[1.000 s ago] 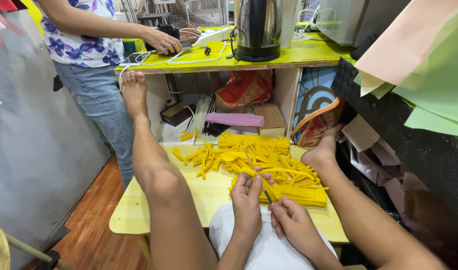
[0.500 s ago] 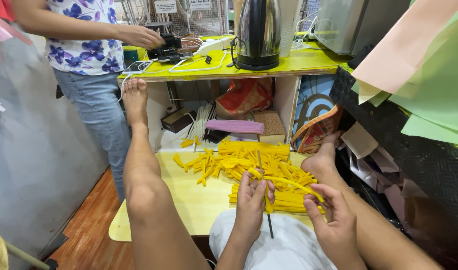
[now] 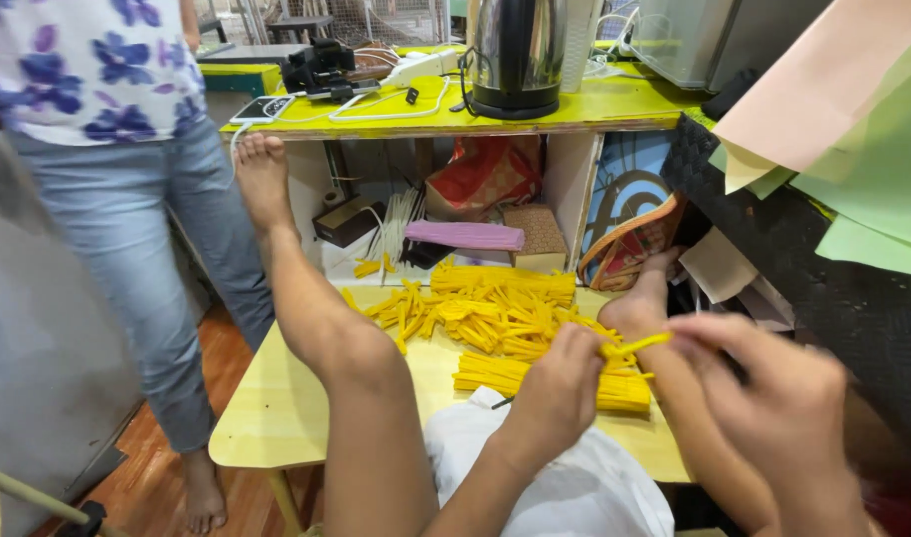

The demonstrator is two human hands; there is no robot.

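Observation:
A heap of thin yellow strips lies on a low yellow table between my bare legs. My left hand is closed around one end of a yellow strip above the stacked strips at the table's right. My right hand, raised and blurred at lower right, pinches the same strip's other end. A thin dark stick pokes out under my left hand. White cloth covers my lap.
A person in a floral top and jeans stands at left on the wooden floor. A yellow shelf holds a kettle, cables and a phone. Coloured paper sheets hang at right above a black woven panel. Bags sit under the shelf.
Both my hands have lifted from the pile toward the right, pulling up a single yellow strip. The standing person has stepped closer and the camera view has moved nearer.

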